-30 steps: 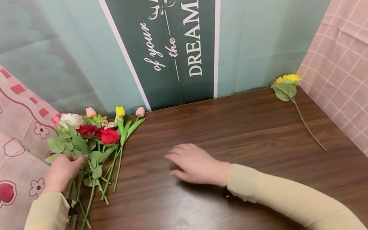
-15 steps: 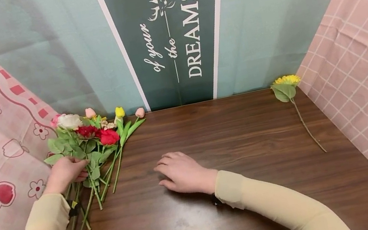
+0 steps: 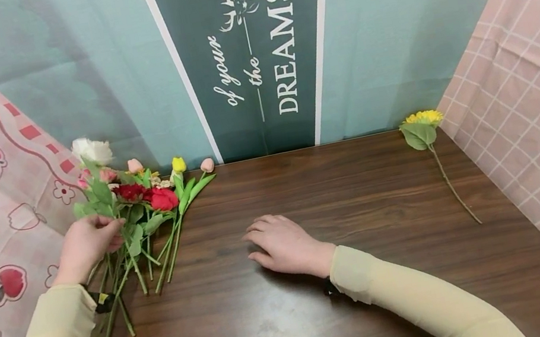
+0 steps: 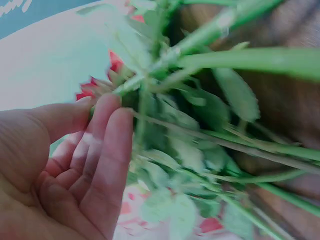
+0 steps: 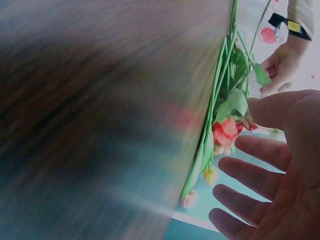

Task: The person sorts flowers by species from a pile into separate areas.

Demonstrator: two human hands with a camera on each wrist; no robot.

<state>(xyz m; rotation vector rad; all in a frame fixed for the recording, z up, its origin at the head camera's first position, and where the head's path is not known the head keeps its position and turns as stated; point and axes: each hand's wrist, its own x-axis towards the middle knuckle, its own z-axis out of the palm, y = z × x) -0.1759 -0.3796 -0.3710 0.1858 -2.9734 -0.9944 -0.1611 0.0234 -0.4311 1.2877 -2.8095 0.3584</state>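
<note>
At the far left corner of the surface (image 3: pixel 328 315), the left hand (image 3: pixel 85 246) forms a closed grip round the leafy stem of a white rose (image 3: pixel 91 151), fingers curled about the stem just under the leaves; the bloom stands lifted above the other flowers, against the pink patterned cloth. From the left wrist view the fingers (image 4: pixel 107 150) lie bent beside green stems and leaves, though the blur there makes it hard to say which stem is pinched. Directly beside and under that hand lies the bunch of flowers (image 3: pixel 148 214): a red rose (image 3: pixel 163 199), a yellow tulip (image 3: pixel 178 164), pink buds and green leaves, their heads toward the far edge and the stems fanning back along the left edge toward the near side. The right hand (image 3: pixel 286 244) lies near the middle of the surface, palm down with fingers loosely spread and holding nothing, an open grip pointing toward the bunch but well apart from it; the right wrist view shows the spread fingers (image 5: pixel 260 150) with the red rose beyond them. A sunflower (image 3: pixel 422 126) lies alone at the far right corner, its stem running back along the right edge.
</note>
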